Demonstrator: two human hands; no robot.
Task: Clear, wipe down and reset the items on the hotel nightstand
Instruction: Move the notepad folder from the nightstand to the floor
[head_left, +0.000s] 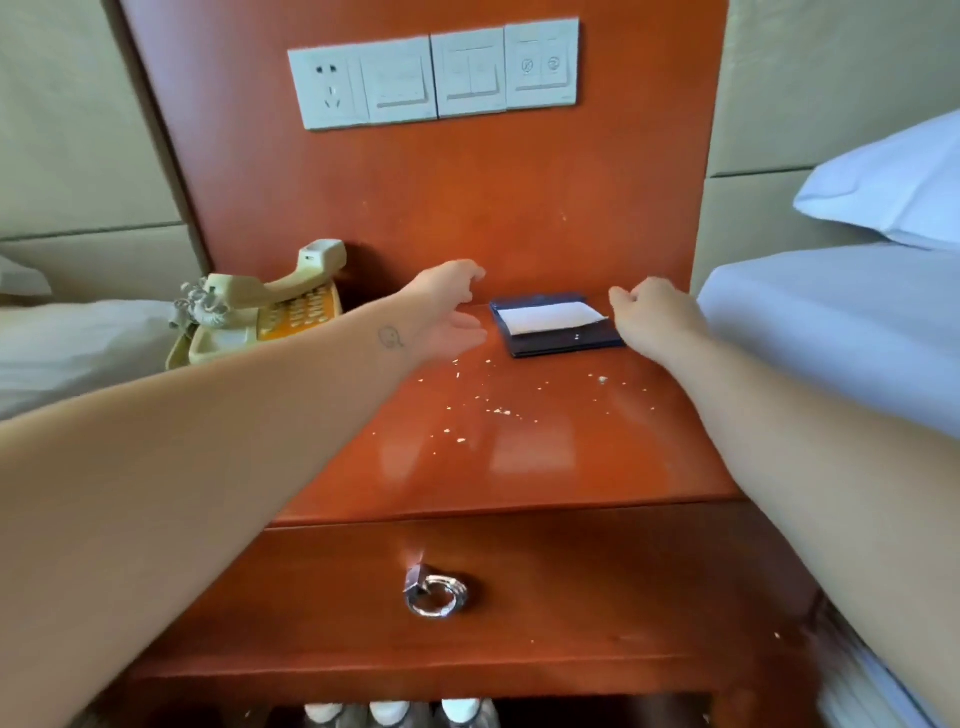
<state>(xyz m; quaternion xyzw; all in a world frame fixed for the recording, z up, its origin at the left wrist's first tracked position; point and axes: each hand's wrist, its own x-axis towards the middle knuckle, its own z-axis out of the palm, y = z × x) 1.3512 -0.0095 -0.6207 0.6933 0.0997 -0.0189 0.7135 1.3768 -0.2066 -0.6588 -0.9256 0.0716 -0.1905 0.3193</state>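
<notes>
**Hotel nightstand with both hands either side of a tissue holder**

Head view: Glossy orange-brown wood filled the frame, the nightstand (519, 457) top running back to a tall panel carrying a row of white wall switches (434, 75). A cream telephone (260, 312) sat at the back left. A dark blue tissue holder (545, 347), white paper showing on top, lay flat at the back, right of centre. Pale crumbs (501, 411) were scattered on the wood in front of it.

The left hand (449, 306) hung just left of the holder, fingers and thumb spread in a wide C, empty. The right hand (652, 319) was just beside its right edge, fingers loosely curled, holding nothing; whether it touched the holder could not be told.

The step looked like lifting the holder clear before wiping. It would probably go best gripped by both short edges and raised level, so that the loose paper stayed in and the crumbs were not dragged about.
</notes>
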